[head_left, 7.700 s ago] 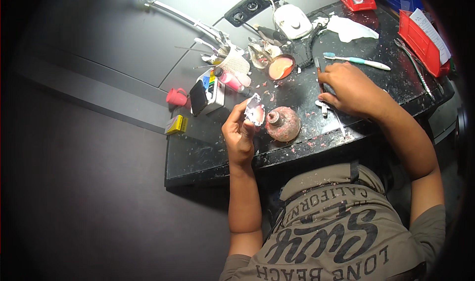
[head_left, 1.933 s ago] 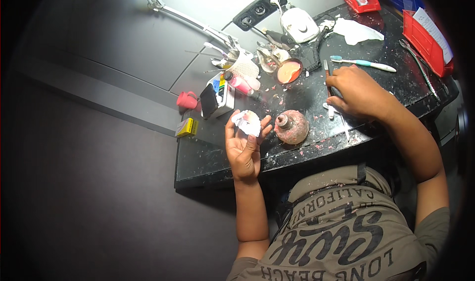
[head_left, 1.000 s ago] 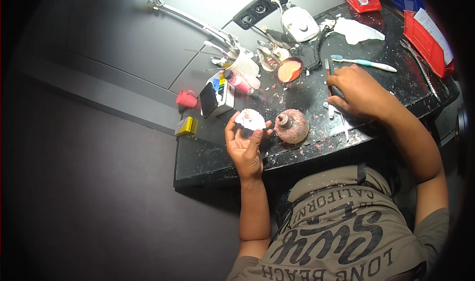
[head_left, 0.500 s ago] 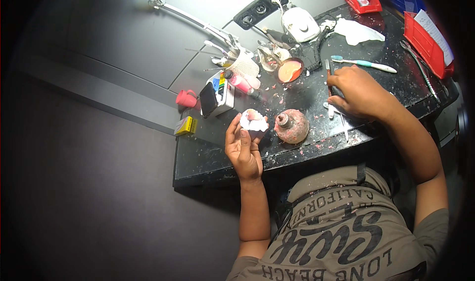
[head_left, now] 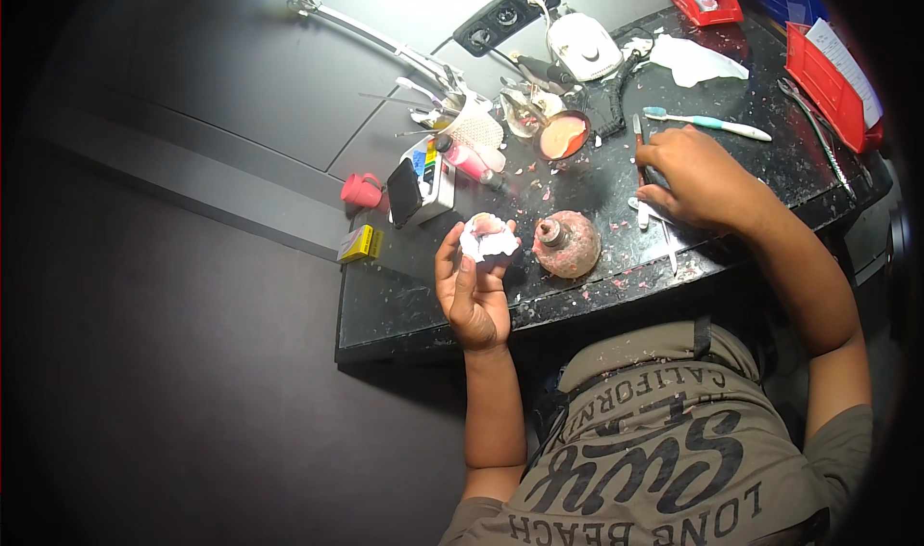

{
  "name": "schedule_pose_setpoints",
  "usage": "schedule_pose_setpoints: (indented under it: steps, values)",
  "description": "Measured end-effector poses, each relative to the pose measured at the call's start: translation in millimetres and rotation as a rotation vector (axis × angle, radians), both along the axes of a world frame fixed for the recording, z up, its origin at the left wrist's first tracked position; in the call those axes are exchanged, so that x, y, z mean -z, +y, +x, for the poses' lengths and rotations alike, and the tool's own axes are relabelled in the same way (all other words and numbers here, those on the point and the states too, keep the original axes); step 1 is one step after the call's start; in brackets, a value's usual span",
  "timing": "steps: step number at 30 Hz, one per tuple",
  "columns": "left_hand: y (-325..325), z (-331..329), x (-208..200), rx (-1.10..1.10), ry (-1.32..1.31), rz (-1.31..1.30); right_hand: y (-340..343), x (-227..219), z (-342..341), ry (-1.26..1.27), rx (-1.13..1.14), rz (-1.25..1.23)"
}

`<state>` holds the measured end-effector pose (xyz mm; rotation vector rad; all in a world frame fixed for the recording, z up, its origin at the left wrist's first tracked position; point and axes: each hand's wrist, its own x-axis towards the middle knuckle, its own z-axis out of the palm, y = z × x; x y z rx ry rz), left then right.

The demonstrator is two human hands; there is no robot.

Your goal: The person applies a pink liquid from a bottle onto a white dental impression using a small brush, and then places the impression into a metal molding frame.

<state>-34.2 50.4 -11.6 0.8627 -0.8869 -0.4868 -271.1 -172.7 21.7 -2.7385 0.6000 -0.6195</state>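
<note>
At the table's front left, my left hand (head_left: 476,301) holds up a white plaster dental cast (head_left: 488,242) with a pink inner part, fingers and thumb closed around its sides. Just right of it stands a round, wax-spattered spirit burner (head_left: 568,245) with a metal neck. My right hand (head_left: 695,176) rests palm down on the table to the right, thumb and forefinger apart. Its fingertips touch or lie beside a thin brown-handled tool (head_left: 637,130); the other fingers are partly hidden. White slender instruments (head_left: 669,243) lie under and below this hand. A blue-and-white toothbrush (head_left: 707,123) lies beyond it.
Behind the burner stand a dish of pink wax (head_left: 564,137), a pink bottle (head_left: 467,159) and a tool holder (head_left: 472,123). A pink mug (head_left: 362,191) and yellow box (head_left: 360,244) sit at left. Red trays (head_left: 833,89) and tweezers (head_left: 818,137) are at right. Pink scraps litter the black table (head_left: 414,305).
My left hand has shifted slightly left and tipped the cast, so more of its hollow inner side shows. My right hand stays where it was.
</note>
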Motion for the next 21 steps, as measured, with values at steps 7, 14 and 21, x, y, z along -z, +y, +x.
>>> schedule_pose_setpoints:
  steps: [7,14,21]
  values:
    - [-5,-2,0,0.031,-0.066,-0.008,-2,3,1,-0.01,-0.009,-0.017]
    - [-18,-5,-8,0.089,-0.219,-0.04,-4,4,2,-0.022,-0.011,-0.027]
    - [-27,6,-11,0.123,-0.404,-0.054,-4,5,1,-0.022,-0.008,-0.023]
